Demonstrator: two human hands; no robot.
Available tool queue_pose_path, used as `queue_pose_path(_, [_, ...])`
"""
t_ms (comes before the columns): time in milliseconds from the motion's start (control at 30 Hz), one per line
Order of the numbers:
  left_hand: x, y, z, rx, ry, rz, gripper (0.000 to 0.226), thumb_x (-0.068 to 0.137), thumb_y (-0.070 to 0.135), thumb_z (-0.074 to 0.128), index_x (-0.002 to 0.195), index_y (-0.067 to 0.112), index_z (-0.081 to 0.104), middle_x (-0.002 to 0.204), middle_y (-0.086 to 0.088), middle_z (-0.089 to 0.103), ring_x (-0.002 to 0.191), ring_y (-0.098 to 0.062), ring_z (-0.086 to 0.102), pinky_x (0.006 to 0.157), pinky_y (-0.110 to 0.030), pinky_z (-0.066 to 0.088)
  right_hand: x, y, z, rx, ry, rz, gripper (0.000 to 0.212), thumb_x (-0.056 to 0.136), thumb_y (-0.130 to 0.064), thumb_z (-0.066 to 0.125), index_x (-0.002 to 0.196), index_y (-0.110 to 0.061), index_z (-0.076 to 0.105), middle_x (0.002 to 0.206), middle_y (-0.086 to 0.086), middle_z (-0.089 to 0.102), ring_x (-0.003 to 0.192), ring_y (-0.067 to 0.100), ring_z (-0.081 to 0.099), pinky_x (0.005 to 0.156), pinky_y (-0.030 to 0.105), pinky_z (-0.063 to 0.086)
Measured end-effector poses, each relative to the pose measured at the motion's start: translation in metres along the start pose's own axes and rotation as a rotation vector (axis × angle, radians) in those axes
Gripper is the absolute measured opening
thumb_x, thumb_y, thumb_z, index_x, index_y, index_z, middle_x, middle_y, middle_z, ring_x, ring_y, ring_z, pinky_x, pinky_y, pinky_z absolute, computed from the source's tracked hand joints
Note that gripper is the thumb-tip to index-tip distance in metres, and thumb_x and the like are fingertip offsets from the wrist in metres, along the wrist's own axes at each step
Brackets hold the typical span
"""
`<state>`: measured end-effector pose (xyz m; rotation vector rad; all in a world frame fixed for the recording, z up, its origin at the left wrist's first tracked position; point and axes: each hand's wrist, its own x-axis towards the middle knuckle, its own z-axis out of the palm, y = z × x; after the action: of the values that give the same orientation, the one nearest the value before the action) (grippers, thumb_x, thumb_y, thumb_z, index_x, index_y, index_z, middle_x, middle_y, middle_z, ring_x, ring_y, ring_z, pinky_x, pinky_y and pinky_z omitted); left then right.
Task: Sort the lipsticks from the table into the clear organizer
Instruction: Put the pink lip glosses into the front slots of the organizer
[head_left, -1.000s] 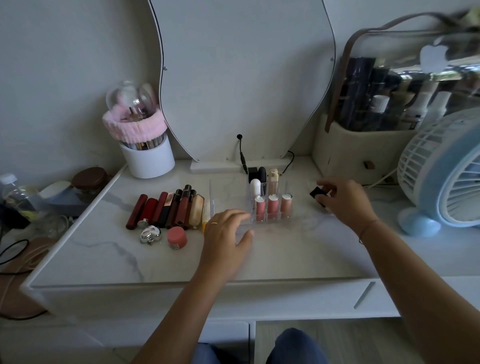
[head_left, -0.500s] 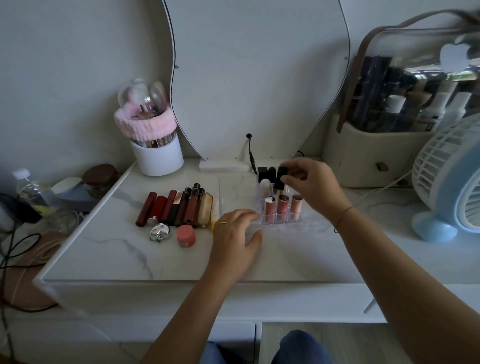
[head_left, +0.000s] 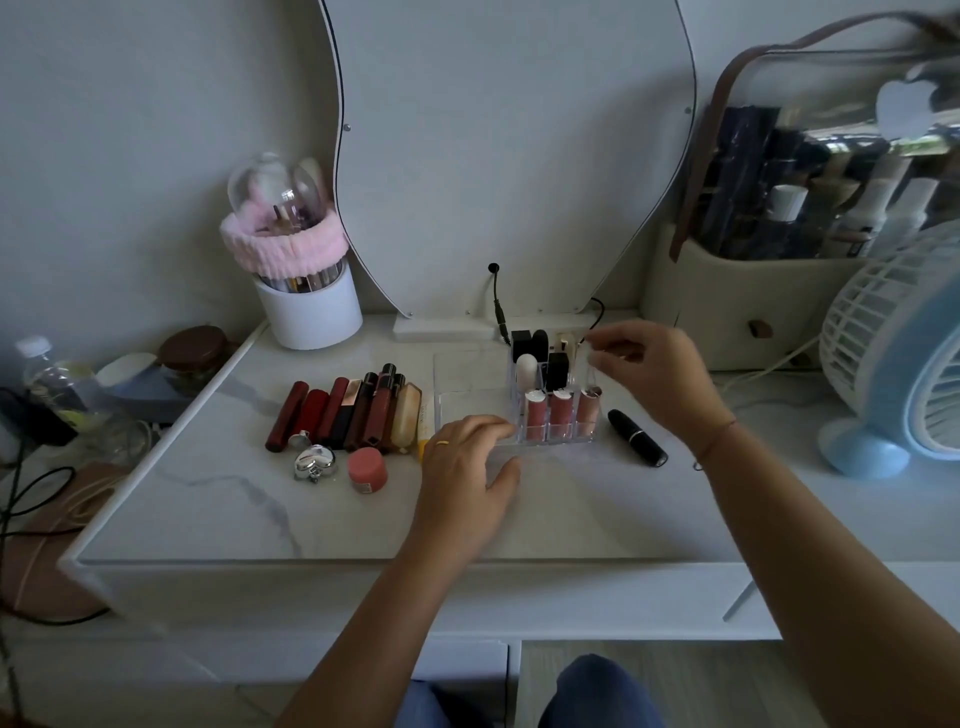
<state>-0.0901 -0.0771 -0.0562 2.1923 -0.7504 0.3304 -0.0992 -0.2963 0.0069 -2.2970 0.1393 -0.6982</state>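
The right hand (head_left: 649, 374) hovers loosely curled, holding nothing, over the clear organizer (head_left: 467, 379); a careless wrist could topple its upright tubes; the left hand (head_left: 465, 467) rests relaxed fingers against its front edge; a glossy black lipstick (head_left: 636, 437) lies just right of it; more lipsticks (head_left: 353, 410) line up left.

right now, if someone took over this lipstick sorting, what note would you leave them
Left hand rests on the clear organizer's front left edge. Right hand hovers above its back right corner, nothing visible in it.
Done: three pink tubes stand in the front row, black and white tubes behind them.
Left: one black lipstick lies on the table right of the organizer; a row of lipsticks lies to its left.
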Motion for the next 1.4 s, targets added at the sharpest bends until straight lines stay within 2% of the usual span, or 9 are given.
queue_pose_path(100, [0.0,-0.001,0.0,0.007,-0.003,0.003,0.028,0.084,0.019,0.062,0.112,0.018,0.063,0.116,0.006,0.06,0.114,-0.015,0.049,0.101,-0.039,0.036,-0.01,0.019,-0.021,-0.096,0.011,0.081,0.025,0.081,-0.023,0.069,0.105,-0.015,0.068,0.093,-0.001,0.068,0.078,0.006,0.06,0.068,0.008,0.042])
queue_pose_path(267, [0.001,-0.001,0.001,0.014,0.002,-0.001,0.028,0.084,0.02,0.063,0.112,0.019,0.063,0.116,0.006,0.06,0.115,-0.015,0.048,0.102,-0.037,0.035,-0.036,0.032,-0.013,-0.26,-0.267,0.162,0.038,0.078,-0.035,0.07,0.112,-0.019,0.062,0.097,-0.006,0.061,0.076,0.005,0.054,0.064,0.014,0.039])
queue_pose_path(333, [0.001,-0.001,0.001,0.019,0.003,-0.006,0.028,0.084,0.021,0.063,0.112,0.02,0.063,0.116,0.006,0.06,0.115,-0.014,0.048,0.102,-0.033,0.033,-0.043,0.029,-0.003,-0.26,-0.297,0.17,0.036,0.078,-0.034,0.071,0.11,-0.018,0.064,0.097,-0.003,0.063,0.079,0.01,0.055,0.068,0.019,0.039])
queue_pose_path(567, [0.0,-0.001,0.001,0.036,-0.004,0.002,0.028,0.085,0.021,0.063,0.113,0.02,0.063,0.116,0.006,0.059,0.115,-0.015,0.048,0.101,-0.034,0.034,-0.039,0.024,0.001,-0.257,-0.272,0.19,0.034,0.082,-0.021,0.065,0.115,-0.013,0.063,0.103,0.003,0.067,0.085,0.017,0.058,0.076,0.028,0.047])
queue_pose_path(700, [0.001,-0.001,0.001,0.035,-0.007,0.006,0.028,0.084,0.019,0.063,0.112,0.019,0.063,0.115,0.005,0.06,0.114,-0.016,0.049,0.101,-0.039,0.036,-0.029,0.02,-0.011,-0.171,-0.155,0.171,0.028,0.082,-0.018,0.067,0.11,-0.012,0.064,0.094,0.001,0.066,0.082,0.015,0.059,0.07,0.019,0.042])
queue_pose_path(800, [0.001,-0.001,0.0,0.023,-0.006,0.007,0.028,0.083,0.016,0.064,0.111,0.018,0.063,0.115,0.005,0.061,0.113,-0.017,0.05,0.101,-0.039,0.036,-0.015,0.01,-0.022,-0.078,0.032,0.134,0.025,0.083,-0.018,0.067,0.108,-0.013,0.066,0.082,-0.006,0.063,0.069,0.002,0.055,0.06,0.01,0.037])
queue_pose_path(900, [0.001,0.0,0.0,0.019,-0.007,0.0,0.027,0.084,0.017,0.064,0.111,0.017,0.063,0.116,0.005,0.06,0.114,-0.017,0.049,0.102,-0.039,0.036,-0.002,-0.007,-0.026,0.007,0.164,0.032,0.022,0.081,-0.017,0.068,0.103,-0.016,0.068,0.08,-0.008,0.065,0.069,-0.002,0.057,0.061,0.004,0.042])
queue_pose_path(1033, [0.001,-0.001,0.0,0.019,0.001,0.001,0.027,0.083,0.018,0.065,0.11,0.017,0.064,0.115,0.004,0.061,0.113,-0.019,0.05,0.101,-0.04,0.036,0.006,-0.019,-0.013,0.065,0.151,-0.029,0.026,0.08,-0.015,0.07,0.105,-0.013,0.066,0.087,-0.003,0.068,0.076,0.008,0.062,0.073,0.015,0.05])
queue_pose_path(1400, [0.0,-0.003,0.002,0.017,0.003,0.005,0.027,0.084,0.02,0.062,0.111,0.022,0.062,0.115,0.01,0.059,0.114,-0.012,0.047,0.101,-0.032,0.033,0.001,-0.003,0.017,0.013,0.053,0.04,0.021,0.08,-0.015,0.069,0.101,-0.014,0.07,0.087,-0.003,0.069,0.079,0.012,0.064,0.077,0.024,0.053])
